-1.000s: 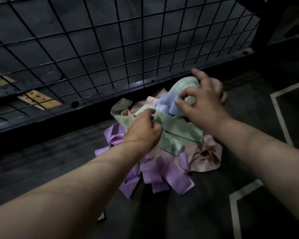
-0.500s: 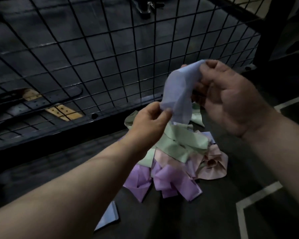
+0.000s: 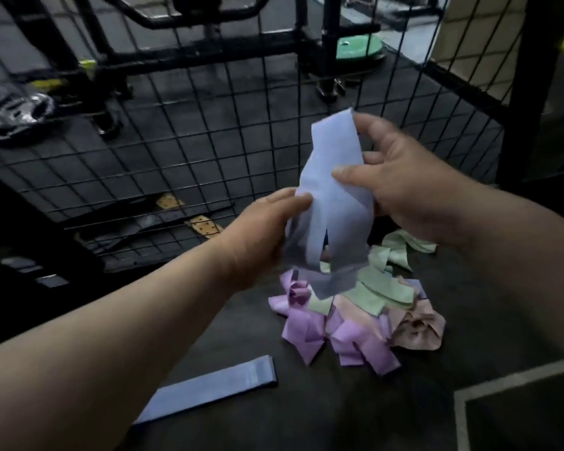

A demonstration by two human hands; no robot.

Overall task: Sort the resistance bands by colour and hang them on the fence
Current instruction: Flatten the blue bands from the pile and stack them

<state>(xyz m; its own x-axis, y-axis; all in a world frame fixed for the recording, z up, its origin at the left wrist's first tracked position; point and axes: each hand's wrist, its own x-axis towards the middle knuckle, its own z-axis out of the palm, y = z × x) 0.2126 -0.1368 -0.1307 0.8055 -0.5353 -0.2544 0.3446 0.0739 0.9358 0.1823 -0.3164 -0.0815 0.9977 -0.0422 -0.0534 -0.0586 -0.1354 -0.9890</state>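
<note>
Both hands hold a pale blue resistance band (image 3: 336, 190) up above the pile. My right hand (image 3: 414, 187) grips its upper part between thumb and fingers, and my left hand (image 3: 261, 229) pinches its lower left edge. Its loose loops hang down over the pile of bands (image 3: 355, 320) on the dark floor, a heap of purple (image 3: 306, 333), green (image 3: 378, 288) and pink (image 3: 417, 330) ones. A second blue band (image 3: 209, 388) lies flat on the floor near my left forearm. The black wire-mesh fence (image 3: 192, 141) stands just behind the pile, with nothing hanging on it.
Behind the fence are black gym frames, a green weight plate (image 3: 358, 48) and a dark plate (image 3: 20, 115) at the left. A black fence post (image 3: 528, 92) rises at the right. White floor lines (image 3: 502, 385) mark the mat at lower right.
The blue band has been pulled out of the pile and raised higher, now hanging free of the heap. My view has tilted up, showing more of the fence and the second blue band on the floor.
</note>
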